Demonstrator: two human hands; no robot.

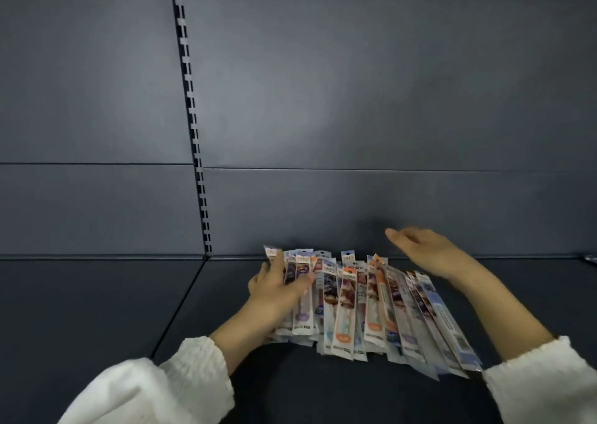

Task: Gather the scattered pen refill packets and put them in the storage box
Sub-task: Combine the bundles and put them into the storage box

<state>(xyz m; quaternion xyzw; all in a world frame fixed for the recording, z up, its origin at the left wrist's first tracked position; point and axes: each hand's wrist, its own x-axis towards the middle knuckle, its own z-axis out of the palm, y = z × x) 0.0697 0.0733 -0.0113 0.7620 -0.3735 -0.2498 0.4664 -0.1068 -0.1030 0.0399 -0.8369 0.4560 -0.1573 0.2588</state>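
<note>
Packets point(361, 307): fanned on shelf point(97, 310), against back panel point(355, 133)
Left hand point(277, 286): spread flat on fan's left end
Right hand point(426, 252): open above fan's right, empty
Handling: light, slick, floppy; squeeze stack from both sides
Box: unseen

- Long, thin, see-through plastic pen refill packets point(347, 304) with colourful pictures: one big overlapping bunch lying on the shelf. At least fifteen show, but many hide under others, so the full number cannot be told.
- Bare hands: two, the left hand point(277, 286) and the right hand point(429, 252).
- Fluffy white sleeves: two, the left sleeve point(168, 388) and the right sleeve point(546, 381).
- Dark grey flat metal shelf boards point(97, 310): two, side by side.
- Black upright strip with little slots point(192, 116) on the back wall: one.
</note>
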